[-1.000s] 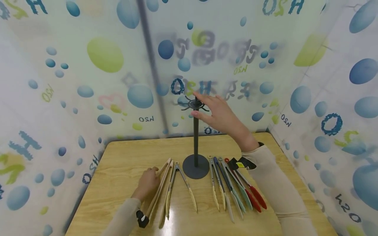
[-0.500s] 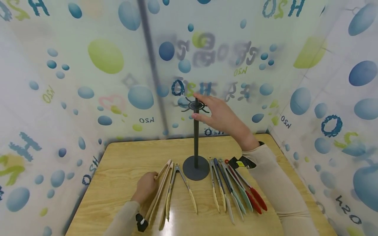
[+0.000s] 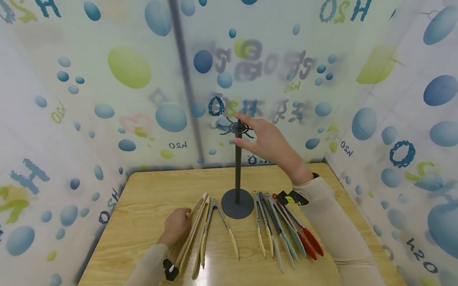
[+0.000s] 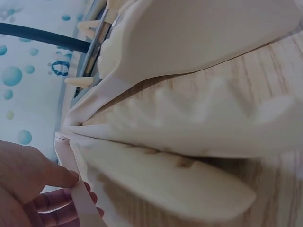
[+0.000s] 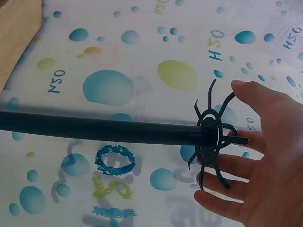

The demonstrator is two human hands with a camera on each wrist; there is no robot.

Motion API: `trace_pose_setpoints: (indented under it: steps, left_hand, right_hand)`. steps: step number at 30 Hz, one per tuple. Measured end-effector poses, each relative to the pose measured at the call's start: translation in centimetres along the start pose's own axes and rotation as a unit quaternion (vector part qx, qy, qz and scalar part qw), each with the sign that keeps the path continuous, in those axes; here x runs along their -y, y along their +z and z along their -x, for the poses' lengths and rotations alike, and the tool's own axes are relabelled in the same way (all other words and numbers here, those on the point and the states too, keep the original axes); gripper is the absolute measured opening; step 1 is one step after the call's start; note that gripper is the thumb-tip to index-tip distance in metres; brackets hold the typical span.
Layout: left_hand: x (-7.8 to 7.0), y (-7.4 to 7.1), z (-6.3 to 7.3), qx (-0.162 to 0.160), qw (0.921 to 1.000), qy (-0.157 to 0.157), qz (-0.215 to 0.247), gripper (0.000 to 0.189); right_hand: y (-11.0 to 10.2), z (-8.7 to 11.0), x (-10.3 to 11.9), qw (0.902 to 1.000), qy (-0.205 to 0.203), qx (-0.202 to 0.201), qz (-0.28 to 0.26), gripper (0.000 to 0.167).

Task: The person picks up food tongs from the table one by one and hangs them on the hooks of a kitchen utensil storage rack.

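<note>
My left hand point(image 3: 177, 225) pinches one arm of the beige tongs point(image 3: 192, 237) between thumb and fingers, on the left of the table. Its wrist view shows the thumb on the strip-like arm point(image 4: 81, 198), fingertips curling out behind, and the scalloped beige heads point(image 4: 165, 175) lying beside it. My right hand point(image 3: 270, 141) is at the top of a black utensil stand point(image 3: 237, 167). In the right wrist view its thumb meets a hook of the hook ring point(image 5: 208, 135), while the spread, slightly bent fingers reach round the ring's far side. All hooks hang bare.
Metal tongs with cream tips point(image 3: 229, 228) lie spread left of the stand's round base point(image 3: 237, 209). Right of it lie several more tongs, including green-tipped tongs point(image 3: 297, 240) and red-tipped tongs point(image 3: 312, 240). Patterned walls point(image 3: 136, 99) enclose the wooden table point(image 3: 154, 186) at back and sides.
My left hand has shifted slightly down and toward me, and its fingers have closed on an arm of the beige tongs. The right hand stays at the stand's top.
</note>
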State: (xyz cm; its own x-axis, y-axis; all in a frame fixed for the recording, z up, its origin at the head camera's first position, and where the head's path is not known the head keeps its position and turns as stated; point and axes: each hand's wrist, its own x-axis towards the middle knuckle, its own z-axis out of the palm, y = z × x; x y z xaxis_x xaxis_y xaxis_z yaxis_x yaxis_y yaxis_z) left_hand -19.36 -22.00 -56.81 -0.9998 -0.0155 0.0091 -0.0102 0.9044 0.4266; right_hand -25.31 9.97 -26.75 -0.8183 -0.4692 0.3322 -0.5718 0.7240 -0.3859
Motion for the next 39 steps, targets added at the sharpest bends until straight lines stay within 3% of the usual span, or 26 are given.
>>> trace_pose_setpoints:
  steps: [6,13,19,24,31,39]
  left_hand:
    - [-0.2,-1.1,-0.4,-0.032,0.9994,0.012,0.006,0.026]
    - [-0.7,-3.5,-1.3,-0.060,0.9978,0.028,-0.005,0.029]
    - [-1.4,-6.0,-1.9,-0.078,0.9952,0.051,0.030,0.033]
    - [-2.8,-8.3,-2.3,-0.084,0.9924,0.050,0.075,0.037]
    - [-5.5,-11.0,-2.5,-0.120,0.9807,0.068,0.139,0.037]
    - [-7.4,-12.5,-2.9,-0.163,0.9643,0.106,0.180,0.037]
  right_hand:
    - [-0.2,0.0,-0.1,0.9999,0.003,-0.011,-0.004,0.073]
    - [-0.6,0.1,-0.1,0.9999,0.000,-0.016,-0.004,0.074]
    - [-0.5,0.0,-0.2,0.9998,-0.001,-0.020,-0.004,0.075]
    - [-0.2,0.0,-0.3,0.9995,-0.009,-0.029,-0.007,0.074]
    - [0.1,0.1,-0.2,0.9991,-0.017,-0.035,-0.018,0.072]
    - [0.3,0.1,-0.1,0.9989,-0.024,-0.036,-0.020,0.072]
